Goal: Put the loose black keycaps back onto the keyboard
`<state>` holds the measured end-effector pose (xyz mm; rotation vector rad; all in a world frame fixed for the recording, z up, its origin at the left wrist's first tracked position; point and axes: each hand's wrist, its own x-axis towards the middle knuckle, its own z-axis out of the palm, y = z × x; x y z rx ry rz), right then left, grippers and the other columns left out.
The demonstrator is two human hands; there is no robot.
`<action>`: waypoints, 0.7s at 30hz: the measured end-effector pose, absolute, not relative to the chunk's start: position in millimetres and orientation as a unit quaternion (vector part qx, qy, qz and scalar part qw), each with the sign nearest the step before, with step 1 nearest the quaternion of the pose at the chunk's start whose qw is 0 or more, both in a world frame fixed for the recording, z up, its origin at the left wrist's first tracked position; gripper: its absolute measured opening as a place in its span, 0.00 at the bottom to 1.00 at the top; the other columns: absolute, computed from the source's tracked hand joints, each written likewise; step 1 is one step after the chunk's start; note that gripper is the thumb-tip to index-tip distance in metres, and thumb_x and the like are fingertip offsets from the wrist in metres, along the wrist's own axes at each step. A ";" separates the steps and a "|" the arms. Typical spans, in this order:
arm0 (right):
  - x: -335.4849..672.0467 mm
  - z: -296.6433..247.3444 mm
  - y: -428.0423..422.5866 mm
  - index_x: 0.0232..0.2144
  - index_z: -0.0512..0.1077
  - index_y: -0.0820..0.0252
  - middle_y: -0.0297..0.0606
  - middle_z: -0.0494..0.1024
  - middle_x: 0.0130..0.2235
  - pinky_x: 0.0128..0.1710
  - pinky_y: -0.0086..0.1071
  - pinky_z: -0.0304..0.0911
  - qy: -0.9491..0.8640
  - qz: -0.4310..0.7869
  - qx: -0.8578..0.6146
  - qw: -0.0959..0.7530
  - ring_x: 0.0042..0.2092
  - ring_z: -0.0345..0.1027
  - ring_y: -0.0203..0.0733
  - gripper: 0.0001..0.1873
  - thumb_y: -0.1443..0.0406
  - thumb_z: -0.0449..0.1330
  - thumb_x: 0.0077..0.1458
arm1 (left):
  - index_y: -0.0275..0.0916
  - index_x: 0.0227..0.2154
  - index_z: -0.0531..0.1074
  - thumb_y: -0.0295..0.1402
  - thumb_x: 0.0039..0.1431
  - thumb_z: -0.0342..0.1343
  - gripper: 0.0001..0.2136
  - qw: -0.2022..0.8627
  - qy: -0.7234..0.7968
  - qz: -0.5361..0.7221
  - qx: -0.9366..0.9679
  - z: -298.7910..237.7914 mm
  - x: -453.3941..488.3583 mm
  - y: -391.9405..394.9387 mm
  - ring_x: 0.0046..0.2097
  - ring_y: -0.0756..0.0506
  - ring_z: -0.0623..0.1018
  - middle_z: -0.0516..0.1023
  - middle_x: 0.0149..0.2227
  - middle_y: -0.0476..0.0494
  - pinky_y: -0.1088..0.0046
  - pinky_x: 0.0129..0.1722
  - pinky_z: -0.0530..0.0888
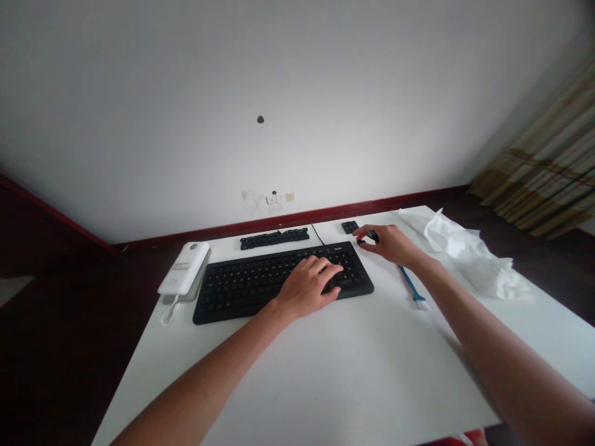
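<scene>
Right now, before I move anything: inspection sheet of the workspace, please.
surface: white table, keyboard and loose items on it
job's things: black keyboard; small black piece, possibly a keycap; row of black keys; small black key block
clutter: white power bank; crumpled white tissue or plastic; blue-handled tool, type unclear
grippers: left hand resting on keyboard; right hand pinching small black piece
cables: black cable behind keyboard; white cable looped at power bank
surroundings: wall socket, red skirting, curtain
</scene>
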<state>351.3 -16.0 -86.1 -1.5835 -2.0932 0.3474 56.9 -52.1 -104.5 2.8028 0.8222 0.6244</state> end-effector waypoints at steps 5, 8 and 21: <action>340.2 -62.7 -26.2 0.42 0.80 0.53 0.37 0.84 0.45 0.40 0.37 0.67 -0.751 0.245 -0.554 0.265 0.37 0.74 0.43 0.16 0.54 0.68 0.53 | 0.41 0.51 0.74 0.39 0.67 0.57 0.14 0.076 0.264 0.220 0.936 -107.1 56.7 -51.0 0.49 0.41 0.73 0.77 0.48 0.44 0.60 0.51 0.73; 327.5 -51.4 -35.3 0.40 0.81 0.54 0.38 0.84 0.44 0.39 0.37 0.66 -0.760 0.338 -0.513 0.213 0.37 0.73 0.43 0.17 0.51 0.69 0.51 | 0.40 0.46 0.75 0.39 0.66 0.57 0.11 0.076 0.267 0.226 0.934 -107.1 56.7 -51.0 0.49 0.41 0.73 0.77 0.46 0.43 0.61 0.50 0.73; 307.8 -60.0 -41.5 0.37 0.81 0.54 0.31 0.80 0.31 0.33 0.33 0.60 -0.788 0.347 -0.494 0.118 0.32 0.69 0.40 0.12 0.56 0.68 0.51 | 0.39 0.40 0.76 0.40 0.65 0.58 0.09 0.073 0.269 0.231 0.932 -108.9 57.2 -49.3 0.47 0.42 0.73 0.76 0.43 0.44 0.62 0.49 0.73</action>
